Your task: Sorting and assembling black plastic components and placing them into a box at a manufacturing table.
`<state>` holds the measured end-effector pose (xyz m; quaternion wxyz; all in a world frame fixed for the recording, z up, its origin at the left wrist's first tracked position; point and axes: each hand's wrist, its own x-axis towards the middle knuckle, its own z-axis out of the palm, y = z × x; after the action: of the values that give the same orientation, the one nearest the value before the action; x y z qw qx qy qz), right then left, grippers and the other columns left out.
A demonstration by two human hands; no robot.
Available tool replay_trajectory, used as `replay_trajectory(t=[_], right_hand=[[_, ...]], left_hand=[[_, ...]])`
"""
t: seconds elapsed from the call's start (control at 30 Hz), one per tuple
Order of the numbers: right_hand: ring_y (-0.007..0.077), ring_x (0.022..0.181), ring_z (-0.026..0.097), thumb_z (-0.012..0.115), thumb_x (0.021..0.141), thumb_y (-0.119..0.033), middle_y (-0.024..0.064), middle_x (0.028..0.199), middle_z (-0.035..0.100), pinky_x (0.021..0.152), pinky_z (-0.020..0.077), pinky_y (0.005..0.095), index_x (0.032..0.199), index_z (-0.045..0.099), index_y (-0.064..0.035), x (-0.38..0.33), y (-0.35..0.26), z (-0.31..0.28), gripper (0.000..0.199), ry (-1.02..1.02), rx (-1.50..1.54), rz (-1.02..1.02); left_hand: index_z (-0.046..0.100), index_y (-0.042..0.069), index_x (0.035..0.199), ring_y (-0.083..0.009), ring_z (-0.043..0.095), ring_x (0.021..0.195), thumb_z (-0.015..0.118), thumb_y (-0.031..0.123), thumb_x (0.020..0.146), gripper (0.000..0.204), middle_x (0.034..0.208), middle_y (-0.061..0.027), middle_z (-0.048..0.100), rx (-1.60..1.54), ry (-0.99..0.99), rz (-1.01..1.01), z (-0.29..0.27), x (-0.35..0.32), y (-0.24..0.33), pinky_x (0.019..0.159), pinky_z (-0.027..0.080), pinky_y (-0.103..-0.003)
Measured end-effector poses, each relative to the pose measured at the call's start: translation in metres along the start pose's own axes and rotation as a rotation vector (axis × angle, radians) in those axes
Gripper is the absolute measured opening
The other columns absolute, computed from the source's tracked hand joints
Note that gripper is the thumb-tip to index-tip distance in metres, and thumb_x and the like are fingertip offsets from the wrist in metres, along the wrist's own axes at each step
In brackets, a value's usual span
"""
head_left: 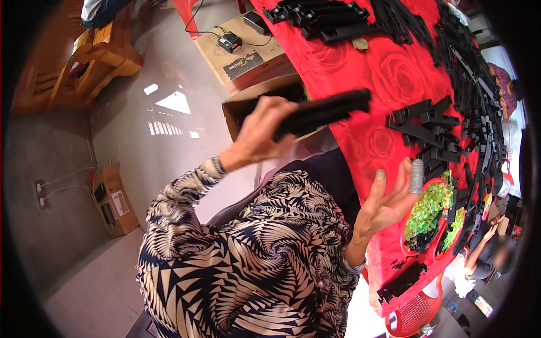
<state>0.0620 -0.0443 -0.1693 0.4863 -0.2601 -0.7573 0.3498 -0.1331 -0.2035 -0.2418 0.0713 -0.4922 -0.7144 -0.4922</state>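
Observation:
My left hand [265, 127] grips a long black plastic piece [329, 112], slightly blurred, above the table's left edge and over an open cardboard box [230, 119]. Lower right, my right hand [383, 205] holds nothing; its fingers are spread over the red cloth, one wrapped in grey tape [416, 176]. Just beside those fingertips lies a pile of similar black pieces [420, 132]. Small translucent yellow-green parts [429, 205] fill a red container next to my right hand, and a second container holds more green parts [453, 228].
The red rose-patterned cloth [400, 70] covers the table. Rows of black pieces [321, 19] lie at its far end and along the right side. A small wooden table [248, 53] bears a black device [229, 41]. Another person [484, 253] sits at right, near a red chair [417, 315].

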Motion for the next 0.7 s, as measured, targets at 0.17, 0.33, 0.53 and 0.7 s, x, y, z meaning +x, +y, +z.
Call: replay_trajectory(t=[0.17,0.33,0.53,0.7], right_hand=[[0.0228,0.09,0.067,0.06,0.091,0.004,0.018,0.103,0.066,0.088,0.0534,0.0356,0.125,0.053,0.0112,-0.026,0.012,-0.024,0.035,-0.236,-0.104,0.086],[0.0198,0.071,0.066,0.061,0.088,0.007,0.015,0.092,0.064,0.061,0.0555,0.0299,0.11,0.062,0.0091,-0.029,0.021,-0.019,0.022,-0.197,-0.129,0.095],[0.0195,0.066,0.064,0.059,0.089,0.008,0.0139,0.089,0.061,0.058,0.0542,0.0293,0.111,0.064,0.0076,-0.033,0.022,-0.03,0.023,-0.232,-0.219,0.073],[0.0194,0.065,0.063,0.06,0.089,0.007,0.0135,0.088,0.06,0.056,0.0522,0.0299,0.111,0.064,0.007,-0.037,0.03,-0.034,0.022,-0.227,-0.22,0.108]], left_hand=[[0.056,0.003,0.122,-0.0372,0.058,0.104,0.077,0.008,0.07,0.056,0.112,-0.0179,0.055,0.066,-0.012,-0.235,-0.022,-0.062,-0.076,0.088,0.051,-0.044],[0.056,0.002,0.12,-0.0373,0.058,0.103,0.08,0.012,0.071,0.056,0.114,-0.0175,0.054,0.094,-0.123,-0.354,0.016,-0.072,-0.128,0.084,0.051,-0.042],[0.054,0.004,0.115,-0.036,0.052,0.104,0.079,0.023,0.067,0.057,0.106,-0.0157,0.051,0.171,-0.178,-0.353,0.088,-0.086,-0.16,0.089,0.045,-0.044],[0.055,0.005,0.115,-0.0331,0.05,0.101,0.081,0.025,0.069,0.057,0.105,-0.0141,0.052,0.267,-0.256,-0.367,0.084,-0.102,-0.161,0.087,0.041,-0.043]])
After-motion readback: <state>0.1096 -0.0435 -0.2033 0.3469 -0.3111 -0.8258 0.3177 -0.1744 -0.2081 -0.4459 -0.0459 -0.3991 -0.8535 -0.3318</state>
